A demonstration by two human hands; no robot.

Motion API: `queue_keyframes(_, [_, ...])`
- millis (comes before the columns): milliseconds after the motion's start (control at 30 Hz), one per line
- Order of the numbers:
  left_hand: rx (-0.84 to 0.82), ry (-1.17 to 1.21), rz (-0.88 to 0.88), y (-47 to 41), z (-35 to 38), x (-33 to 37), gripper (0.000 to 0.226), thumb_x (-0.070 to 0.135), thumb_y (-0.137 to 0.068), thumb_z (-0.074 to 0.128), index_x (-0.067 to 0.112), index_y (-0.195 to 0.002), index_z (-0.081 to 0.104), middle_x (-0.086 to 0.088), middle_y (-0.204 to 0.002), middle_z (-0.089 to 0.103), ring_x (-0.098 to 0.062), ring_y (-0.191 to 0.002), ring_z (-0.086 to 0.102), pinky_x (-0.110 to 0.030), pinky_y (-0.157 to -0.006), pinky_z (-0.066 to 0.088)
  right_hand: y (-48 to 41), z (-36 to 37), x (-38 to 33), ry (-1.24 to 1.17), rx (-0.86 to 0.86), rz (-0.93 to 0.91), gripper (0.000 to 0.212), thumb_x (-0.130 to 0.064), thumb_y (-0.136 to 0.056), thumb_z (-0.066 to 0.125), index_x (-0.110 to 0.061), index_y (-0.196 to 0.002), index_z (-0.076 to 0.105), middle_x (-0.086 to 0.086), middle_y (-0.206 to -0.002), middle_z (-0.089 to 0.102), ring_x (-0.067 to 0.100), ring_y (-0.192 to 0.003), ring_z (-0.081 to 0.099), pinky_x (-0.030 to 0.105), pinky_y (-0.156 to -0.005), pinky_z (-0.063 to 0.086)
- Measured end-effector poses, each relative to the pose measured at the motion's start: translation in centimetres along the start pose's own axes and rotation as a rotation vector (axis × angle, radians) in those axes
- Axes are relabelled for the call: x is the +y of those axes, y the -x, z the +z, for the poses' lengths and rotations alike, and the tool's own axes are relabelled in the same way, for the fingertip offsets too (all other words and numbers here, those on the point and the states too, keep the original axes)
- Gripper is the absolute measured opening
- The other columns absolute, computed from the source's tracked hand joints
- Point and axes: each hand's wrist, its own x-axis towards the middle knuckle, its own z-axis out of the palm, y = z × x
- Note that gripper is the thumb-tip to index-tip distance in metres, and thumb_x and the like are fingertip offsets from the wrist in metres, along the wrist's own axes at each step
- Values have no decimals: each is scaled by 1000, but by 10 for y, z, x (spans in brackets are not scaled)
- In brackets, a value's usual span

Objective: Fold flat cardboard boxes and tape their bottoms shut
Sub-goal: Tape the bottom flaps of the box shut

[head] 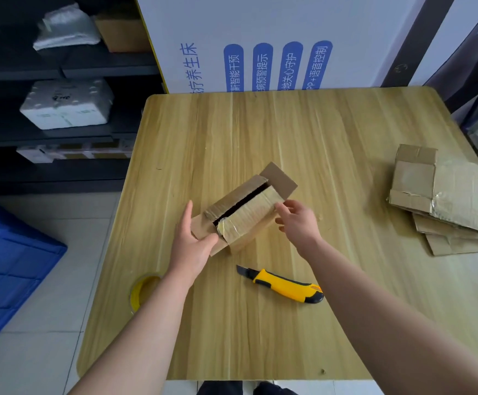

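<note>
Head view: a small cardboard box (243,212) lies on its side mid-table, on a light wood-grain table (289,132) w/ rounded corners. The box's long flaps are nearly closed, w/ a dark gap between them. The nearer flap is covered in shiny old tape, and one end flap sticks up at the far-right end.

The L hand (193,243) is at the box's near-left end, fingers straight and pressed together, palm against the end flap and thumb lying on the cardboard. The R hand (297,223) is at the box's right side, fingers loosely curled, tips touching the taped flap's edge. Can't tell whether they pinch it.

Just in front of the box lies a yellow-and-black utility knife (282,285), blade end pointing left. Near-left of the box, at the table edge, sits a tape roll (142,292), partly hidden by the L forearm. Well to the right of the box is a stack of flattened boxes (454,206), hanging over the table edge.

Room: behind the box, past the table, stands a big white carton (260,38) w/ blue print. Far-left of the box, dark shelving (61,67) holds a white foam box (66,104) and wrapped pkgs. Left of the box, a blue plastic crate (9,269) sits on a pale tiled floor (46,352).
</note>
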Motion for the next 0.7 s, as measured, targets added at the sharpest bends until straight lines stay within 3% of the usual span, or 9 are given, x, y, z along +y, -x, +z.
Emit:
queue_keyframes(67, [21, -94, 19, -5, 0, 6, 70, 21, -87, 67, 33, -148, 35, 10, -144, 43, -11, -128, 45, -29, -104, 39, 1, 5, -6, -16, 25, 1, 43, -34, -94, 59, -11, -129, 50, 3, -109, 65, 18, -93, 66, 39, -87, 56])
queue_keyframes(200, [100, -196, 70, -9, 6, 16, 49, 36, -84, 74, 16, -128, 61, 2, -117, 64, -11, -106, 59, -24, -91, 45, 17, 14, -12, 44, -60, -107, 47, -29, -92, 63, -16, -135, 47, -4, -124, 60, 14, -108, 60, 26, -86, 48])
queue_keyframes(367, [78, -286, 141, -6, 19, 26, 43, 40, -89, 66, 13, -122, 64, 6, -101, 64, -10, -91, 59, -23, -80, 44, 23, 12, -9, 127, -149, -188, 61, -28, -91, 64, -18, -146, 39, -6, -137, 53, 9, -123, 51, 26, -99, 45])
queue_keyframes(433, [49, -329, 200, -5, 23, 27, 29, 37, -96, 56, 11, -104, 68, 5, -90, 63, -13, -82, 57, -25, -73, 44, 21, 9, -8, 156, -151, -172, 67, -31, -92, 64, -20, -149, 33, -5, -144, 48, 12, -128, 48, 34, -105, 44])
queue_keyframes(500, [38, -369, 217, -7, 23, 23, 37, 34, -101, 43, 6, -79, 57, -1, -69, 55, -20, -65, 51, -29, -58, 38, 20, 8, -9, 155, -170, -157, 67, -31, -93, 62, -24, -151, 29, -5, -146, 46, 14, -127, 50, 37, -103, 47])
queue_keyframes(600, [42, -362, 172, -12, 23, 24, 31, 24, -101, 38, -1, -91, 54, -5, -63, 44, -23, -58, 41, -34, -53, 32, 21, 9, -9, 135, -197, -154, 64, -26, -96, 58, -29, -151, 26, -7, -145, 45, 13, -122, 54, 35, -98, 50])
queue_keyframes(667, [39, -323, 136, -19, 24, 30, 24, 20, -100, 40, 15, -118, 53, 4, -72, 50, -17, -63, 51, -30, -56, 41, 19, 10, -10, 108, -203, -155, 63, -24, -97, 55, -30, -151, 25, -8, -144, 46, 11, -116, 57, 33, -96, 51])
queue_keyframes(700, [28, -295, 115, -22, 24, 34, 24, 19, -100, 40, 24, -121, 50, 9, -75, 49, -9, -65, 50, -24, -58, 41, 16, 11, -10, 91, -205, -153, 61, -24, -97, 55, -31, -151, 25, -9, -143, 47, 10, -114, 57, 32, -96, 51])
